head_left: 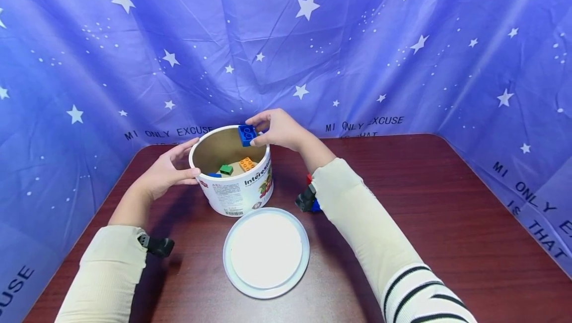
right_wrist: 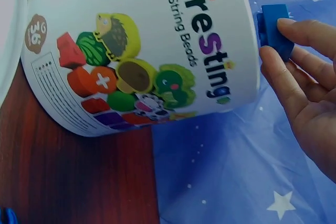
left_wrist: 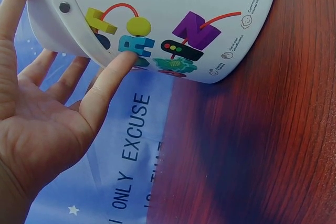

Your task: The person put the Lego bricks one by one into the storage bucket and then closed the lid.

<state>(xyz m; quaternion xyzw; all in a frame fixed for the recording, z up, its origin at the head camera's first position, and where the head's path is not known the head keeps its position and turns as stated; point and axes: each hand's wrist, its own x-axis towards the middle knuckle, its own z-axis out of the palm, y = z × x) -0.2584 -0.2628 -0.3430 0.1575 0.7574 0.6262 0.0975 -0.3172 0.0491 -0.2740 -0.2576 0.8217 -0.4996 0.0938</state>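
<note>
A round white bucket [head_left: 228,196] printed with toy pictures stands on the table. Inside it lie a green brick [head_left: 226,169], an orange brick [head_left: 247,164] and part of a blue one [head_left: 215,175]. My right hand [head_left: 280,129] pinches another blue toy brick [head_left: 247,135] between thumb and fingers, held at rim height over the bucket's right side. In the right wrist view this brick [right_wrist: 276,31] is just past the rim. My left hand [head_left: 167,171] touches the bucket's left side, its fingers spread and fairly straight, the thumb [left_wrist: 118,74] against the printed wall.
A round white lid [head_left: 266,253] lies on the dark red table [head_left: 447,214], in front of the bucket. Red and blue pieces [head_left: 316,206] show partly behind the right wrist camera [head_left: 306,199]. A blue star-patterned curtain [head_left: 286,40] surrounds the table's back and sides.
</note>
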